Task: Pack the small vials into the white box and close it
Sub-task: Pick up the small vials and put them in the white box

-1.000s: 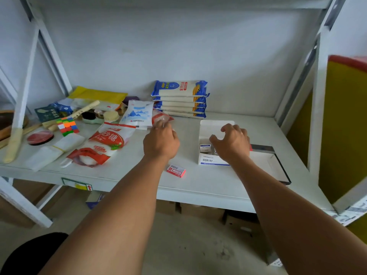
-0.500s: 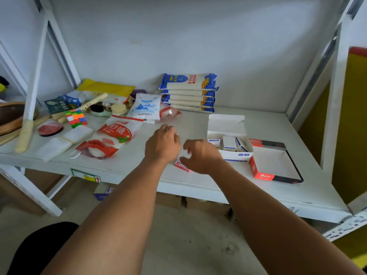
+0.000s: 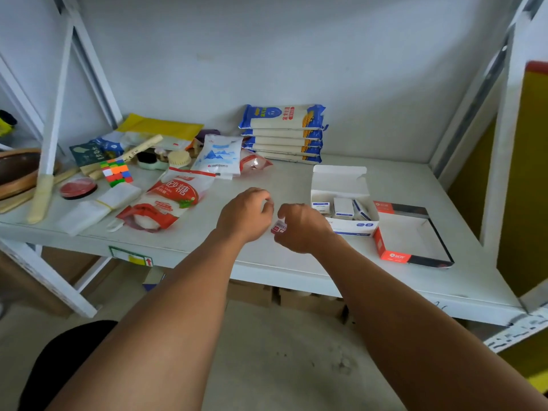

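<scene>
Our right hand (image 3: 305, 228) has left the open white box (image 3: 345, 213) at the shelf's right front and now pinches the small red packet (image 3: 278, 226) near the front edge, left hand (image 3: 244, 213) loosely curled beside it, so another item goes in next

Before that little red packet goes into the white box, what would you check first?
1. White box lid open: ok.
2. Room left inside beside the small cartons: ok, a gap shows at the front.
3. Right hand has hold of the red packet: cannot tell, the fingers hide most of it.
4. Left hand clear of the path to the box: ok.
5. Red tray not blocking the box: ok, it sits beside it.
</scene>
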A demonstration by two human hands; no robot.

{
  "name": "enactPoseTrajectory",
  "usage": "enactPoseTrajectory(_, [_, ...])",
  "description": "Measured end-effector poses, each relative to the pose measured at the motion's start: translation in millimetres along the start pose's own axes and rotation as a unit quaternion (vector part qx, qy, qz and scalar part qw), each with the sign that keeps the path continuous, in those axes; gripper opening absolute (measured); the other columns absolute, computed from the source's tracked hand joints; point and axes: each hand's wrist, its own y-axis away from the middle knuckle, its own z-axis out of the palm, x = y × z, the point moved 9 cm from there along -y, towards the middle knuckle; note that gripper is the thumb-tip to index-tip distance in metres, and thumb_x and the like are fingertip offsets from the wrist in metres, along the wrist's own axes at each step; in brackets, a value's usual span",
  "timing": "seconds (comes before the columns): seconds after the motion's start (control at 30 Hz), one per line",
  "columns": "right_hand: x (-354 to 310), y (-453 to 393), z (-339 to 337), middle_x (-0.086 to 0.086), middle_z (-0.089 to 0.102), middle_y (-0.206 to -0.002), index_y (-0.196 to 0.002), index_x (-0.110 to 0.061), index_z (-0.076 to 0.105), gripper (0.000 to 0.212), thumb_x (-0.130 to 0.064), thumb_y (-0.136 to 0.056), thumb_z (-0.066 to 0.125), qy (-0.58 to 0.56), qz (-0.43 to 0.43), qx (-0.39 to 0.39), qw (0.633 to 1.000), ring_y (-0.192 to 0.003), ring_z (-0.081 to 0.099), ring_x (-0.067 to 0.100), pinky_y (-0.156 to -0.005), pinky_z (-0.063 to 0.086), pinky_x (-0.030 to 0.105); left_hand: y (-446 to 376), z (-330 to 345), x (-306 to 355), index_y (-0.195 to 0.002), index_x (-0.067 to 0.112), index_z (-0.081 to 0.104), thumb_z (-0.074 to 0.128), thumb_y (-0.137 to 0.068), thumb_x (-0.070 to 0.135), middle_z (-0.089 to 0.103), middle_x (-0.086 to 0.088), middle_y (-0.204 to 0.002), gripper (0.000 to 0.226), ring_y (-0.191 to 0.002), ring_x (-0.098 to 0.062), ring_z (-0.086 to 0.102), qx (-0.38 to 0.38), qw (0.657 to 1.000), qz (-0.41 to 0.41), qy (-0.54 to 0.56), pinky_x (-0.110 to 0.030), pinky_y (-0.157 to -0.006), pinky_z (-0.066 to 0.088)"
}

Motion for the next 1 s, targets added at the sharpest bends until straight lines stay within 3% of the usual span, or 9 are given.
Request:
enactPoseTrajectory(0.17, [0,-8,-22,0.003,0.068,-0.108,-0.115,-0.018,0.065,0.038,-0.036,-0.083,0.073,-0.076,-0.013,-0.007,0.997,-0.092,0.062,0.02,-0.076,0.052,0.03,-4,6,-10,-0.115,0.018,0.066,0.046,-0.098,0.038,0.067,-0.004,-0.117,0.033,-0.096,-0.021,0.063,-0.052,0.998,-0.02,-0.038,-0.027,-0.077,0.045])
enactPoseTrajectory(0.3, [66,-12,-63,-0.001,0.068,-0.093,-0.107,-0.017,0.07,0.033,-0.037,-0.081,0.075,-0.187,0.06,0.075,0.978,-0.081,0.06,0.015,-0.064,0.044,0.022,-12,25,20,-0.119,0.019,0.064,0.044,-0.099,0.039,0.065,-0.006,-0.123,0.036,-0.105,-0.024,0.062,-0.069,0.997,-0.015,-0.018,-0.031,-0.085,0.046])
enactPoseTrajectory(0.4, [95,-11,-78,-0.003,0.064,-0.085,-0.101,-0.02,0.07,0.027,-0.038,-0.081,0.073,-0.182,0.102,0.114,0.971,-0.075,0.057,0.016,-0.054,0.037,0.022,-10,20,10,-0.114,0.019,0.067,0.044,-0.098,0.035,0.067,-0.005,-0.118,0.032,-0.101,-0.024,0.062,-0.062,0.998,-0.017,-0.008,-0.034,-0.085,0.05])
enactPoseTrajectory(0.57, [159,7,-72,0.0,0.066,-0.083,-0.098,-0.016,0.07,0.028,-0.037,-0.08,0.074,-0.169,0.174,0.132,0.961,-0.076,0.06,0.021,-0.062,0.042,0.028,-6,19,3,-0.101,0.014,0.068,0.045,-0.095,0.03,0.068,-0.006,-0.105,0.028,-0.09,-0.025,0.061,-0.063,0.998,-0.016,-0.009,-0.042,-0.078,0.054])
enactPoseTrajectory(0.73, [178,23,-47,0.008,0.068,-0.102,-0.11,-0.012,0.068,0.035,-0.035,-0.085,0.071,-0.131,0.183,0.037,0.974,-0.092,0.062,0.026,-0.074,0.042,0.026,-1,22,3,-0.101,0.016,0.068,0.042,-0.097,0.031,0.068,-0.005,-0.105,0.03,-0.087,-0.022,0.061,-0.072,0.997,-0.016,-0.008,-0.037,-0.072,0.054])
enactPoseTrajectory(0.93, [175,23,-55,0.004,0.067,-0.085,-0.085,-0.015,0.068,0.019,-0.028,-0.091,0.056,-0.12,0.2,0.086,0.968,-0.073,0.058,0.018,-0.058,0.044,0.027,-3,19,-6,-0.099,0.015,0.067,0.042,-0.096,0.03,0.068,-0.006,-0.106,0.03,-0.087,-0.024,0.061,-0.064,0.997,-0.033,-0.011,-0.038,-0.073,0.054])
enactPoseTrajectory(1.0, [154,14,-55,0.001,0.069,-0.091,-0.093,-0.018,0.071,0.017,-0.03,-0.089,0.058,-0.135,0.178,0.116,0.968,-0.08,0.061,0.019,-0.068,0.052,0.031,0,17,-5,-0.097,0.013,0.067,0.043,-0.096,0.029,0.067,-0.006,-0.105,0.028,-0.085,-0.023,0.06,-0.061,0.997,-0.035,-0.011,-0.036,-0.072,0.053])
